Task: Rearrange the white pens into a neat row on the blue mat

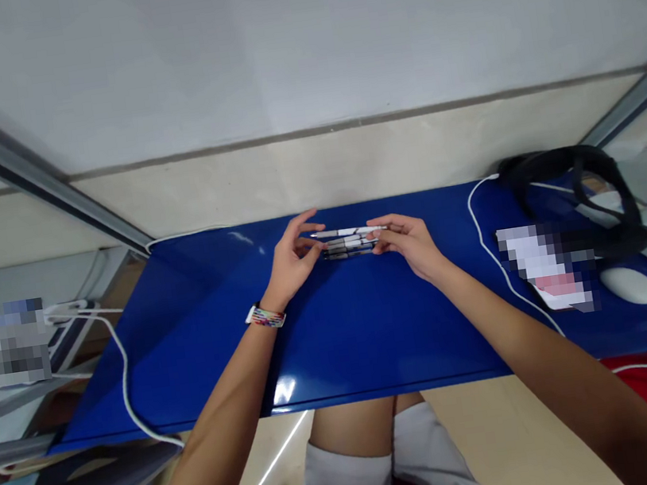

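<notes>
Several slim white-and-dark pens (351,243) lie side by side, crosswise between my two hands, just above or on the blue tabletop. One pen (340,232) sits a little apart on the far side, its tip pointing left and its right end in my right fingers. My right hand (411,242) is closed, thumb and fingers pinching the right ends. My left hand (295,258), with a colourful woven band on its wrist, has its thumb and a finger at the left ends of the grouped pens, while its index finger stretches out above them. Fingertips partly hide the pen ends.
A glossy blue tabletop (372,332) meets the wall at the back. On the right are a black headset-like strap (623,192), a blurred-out phone-like object (550,275), a white mouse (630,285) and a white cable (482,232). Another white cable (123,367) hangs at the left edge.
</notes>
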A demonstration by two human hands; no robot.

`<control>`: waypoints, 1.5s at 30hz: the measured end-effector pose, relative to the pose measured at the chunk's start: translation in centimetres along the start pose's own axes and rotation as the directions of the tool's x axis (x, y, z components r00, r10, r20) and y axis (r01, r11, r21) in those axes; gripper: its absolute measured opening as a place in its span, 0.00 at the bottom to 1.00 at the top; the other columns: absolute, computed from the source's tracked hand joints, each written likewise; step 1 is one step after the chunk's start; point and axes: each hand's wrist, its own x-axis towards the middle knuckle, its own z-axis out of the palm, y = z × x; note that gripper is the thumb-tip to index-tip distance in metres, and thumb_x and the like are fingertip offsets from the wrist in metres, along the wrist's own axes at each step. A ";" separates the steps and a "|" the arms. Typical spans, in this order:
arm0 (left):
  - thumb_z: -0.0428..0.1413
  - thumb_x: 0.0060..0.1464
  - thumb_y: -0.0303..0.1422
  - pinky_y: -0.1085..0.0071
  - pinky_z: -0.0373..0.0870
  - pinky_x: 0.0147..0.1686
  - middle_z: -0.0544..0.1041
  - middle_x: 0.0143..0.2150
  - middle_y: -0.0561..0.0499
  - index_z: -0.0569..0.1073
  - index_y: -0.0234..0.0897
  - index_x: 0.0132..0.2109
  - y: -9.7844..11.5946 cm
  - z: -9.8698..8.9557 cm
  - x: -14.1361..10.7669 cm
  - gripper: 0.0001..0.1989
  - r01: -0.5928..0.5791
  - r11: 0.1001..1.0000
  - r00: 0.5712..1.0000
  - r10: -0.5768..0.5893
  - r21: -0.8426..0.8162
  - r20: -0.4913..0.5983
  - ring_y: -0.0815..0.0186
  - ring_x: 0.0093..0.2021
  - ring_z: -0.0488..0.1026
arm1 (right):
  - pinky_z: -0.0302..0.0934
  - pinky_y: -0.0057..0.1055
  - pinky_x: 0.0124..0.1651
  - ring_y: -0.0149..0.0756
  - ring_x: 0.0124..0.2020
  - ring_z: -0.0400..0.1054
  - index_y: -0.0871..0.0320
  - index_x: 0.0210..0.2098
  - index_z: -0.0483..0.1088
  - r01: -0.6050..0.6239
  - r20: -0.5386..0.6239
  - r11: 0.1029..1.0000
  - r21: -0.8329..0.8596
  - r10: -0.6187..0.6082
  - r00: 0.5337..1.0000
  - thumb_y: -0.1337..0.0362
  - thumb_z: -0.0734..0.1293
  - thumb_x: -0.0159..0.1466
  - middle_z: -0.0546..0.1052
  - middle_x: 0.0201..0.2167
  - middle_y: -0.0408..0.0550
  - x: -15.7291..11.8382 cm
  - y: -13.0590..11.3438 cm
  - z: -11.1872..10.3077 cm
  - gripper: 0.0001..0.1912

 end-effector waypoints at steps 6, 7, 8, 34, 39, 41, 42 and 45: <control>0.60 0.72 0.42 0.67 0.78 0.41 0.82 0.32 0.50 0.81 0.38 0.50 0.1 0.2 -0.1 0.13 0.056 0.998 0.998 -0.056 0.005 -0.028 0.64 0.35 0.81 | 0.78 0.41 0.40 0.39 0.29 0.79 0.53 0.45 0.86 -0.003 0.011 1.000 -0.018 0.003 1.000 0.52 0.84 0.56 0.87 0.36 0.49 0.0 0.0 0.1 0.20; 0.61 0.71 0.42 0.68 0.77 0.40 0.82 0.33 0.50 0.81 0.38 0.49 0.0 0.2 -0.1 0.12 0.054 0.998 0.998 -0.053 0.014 -0.035 0.64 0.35 0.81 | 0.77 0.41 0.40 0.39 0.29 0.79 0.53 0.44 0.86 -0.005 0.012 1.000 -0.019 0.005 1.000 0.52 0.84 0.56 0.87 0.36 0.49 0.0 0.0 0.1 0.20; 0.63 0.69 0.40 0.68 0.77 0.40 0.83 0.36 0.49 0.80 0.38 0.49 -0.1 0.1 -0.1 0.11 0.043 0.999 0.998 -0.042 0.027 -0.040 0.64 0.37 0.82 | 0.77 0.41 0.39 0.39 0.29 0.79 0.53 0.44 0.86 -0.006 0.012 1.000 -0.018 0.006 1.000 0.52 0.84 0.56 0.87 0.36 0.49 0.0 0.1 0.1 0.20; 0.68 0.64 0.44 0.73 0.75 0.30 0.83 0.36 0.50 0.78 0.38 0.51 0.1 0.1 0.1 0.17 0.093 0.994 0.994 -0.095 -0.053 -0.047 0.67 0.30 0.82 | 0.78 0.40 0.38 0.38 0.26 0.79 0.53 0.43 0.87 0.022 0.020 1.000 -0.003 -0.022 1.000 0.53 0.84 0.55 0.88 0.34 0.49 0.0 -0.1 0.1 0.19; 0.70 0.60 0.40 0.73 0.76 0.32 0.84 0.38 0.50 0.79 0.39 0.51 -0.2 0.0 0.3 0.17 0.059 0.997 0.996 -0.062 -0.040 -0.072 0.66 0.34 0.83 | 0.79 0.41 0.39 0.38 0.27 0.79 0.54 0.43 0.88 0.018 0.021 1.000 -0.012 -0.017 1.000 0.53 0.84 0.55 0.88 0.35 0.50 0.1 0.1 0.1 0.19; 0.71 0.59 0.40 0.73 0.75 0.32 0.85 0.38 0.49 0.79 0.39 0.51 -0.2 -0.1 0.4 0.17 0.061 0.997 0.995 -0.064 -0.041 -0.077 0.65 0.34 0.83 | 0.78 0.41 0.39 0.38 0.27 0.79 0.54 0.43 0.88 0.014 0.015 1.000 -0.014 -0.014 1.000 0.53 0.84 0.55 0.88 0.35 0.50 0.0 0.0 0.1 0.19; 0.71 0.59 0.40 0.72 0.75 0.32 0.85 0.38 0.49 0.79 0.39 0.50 -0.2 -0.1 0.4 0.17 0.064 0.997 0.995 -0.067 -0.042 -0.079 0.65 0.34 0.83 | 0.78 0.41 0.39 0.38 0.27 0.79 0.54 0.43 0.88 0.012 0.012 1.000 -0.015 -0.012 1.000 0.53 0.84 0.55 0.88 0.35 0.50 0.0 0.0 0.1 0.19; 0.71 0.58 0.39 0.72 0.75 0.32 0.85 0.38 0.49 0.79 0.38 0.50 0.0 -0.1 0.4 0.17 0.076 0.996 0.994 -0.080 -0.048 -0.077 0.65 0.34 0.83 | 0.78 0.42 0.39 0.38 0.27 0.79 0.54 0.43 0.87 0.005 0.009 1.000 -0.016 -0.005 1.000 0.53 0.84 0.54 0.88 0.34 0.50 0.0 -0.1 0.1 0.19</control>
